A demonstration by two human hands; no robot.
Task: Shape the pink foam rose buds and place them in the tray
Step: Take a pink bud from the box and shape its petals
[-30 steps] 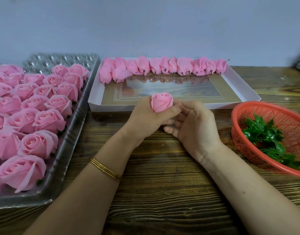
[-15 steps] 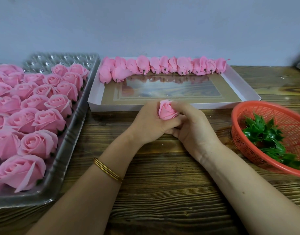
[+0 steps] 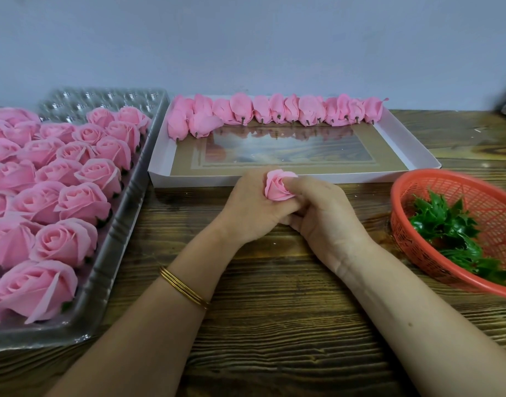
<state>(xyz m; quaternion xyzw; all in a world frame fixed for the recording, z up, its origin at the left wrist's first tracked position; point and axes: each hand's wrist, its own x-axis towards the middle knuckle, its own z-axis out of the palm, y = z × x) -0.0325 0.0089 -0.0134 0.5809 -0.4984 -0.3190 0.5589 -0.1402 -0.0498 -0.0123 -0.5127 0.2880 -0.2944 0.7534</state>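
I have one pink foam rose bud [image 3: 279, 190] pinched between both hands over the middle of the table [image 3: 274, 339], just in front of the near wall of the white tray [image 3: 412, 144]. The bud is small and tight. Its outer petals wrap a spiralled centre, and its face is tipped up toward me. My left grip [image 3: 251, 207] is curled round it from the left and below. My right grip [image 3: 326, 219] closes on it from the right, with the thumb pressed onto the top petals. The knuckles of the two hands touch under the bud. Thin gold bangles [image 3: 184, 287] sit on my left wrist.

The white tray lies along the far edge of the table. A row of closed buds [image 3: 274, 111] lines its far wall. They lie on their sides, packed touching one another, with their dark stubs pointing toward me. Two of them at the left end sit a little forward of the row. The rest of the tray floor is a brown border around a glossy panel that mirrors the buds.

At the left edge of the table is a clear plastic tray [image 3: 103, 282] filled with opened pink roses [image 3: 83, 202] in close rows, faces up. Bare moulded cups show at its far end. At the right edge is a red mesh basket [image 3: 412, 239] holding glossy green leaf pieces [image 3: 452, 227].
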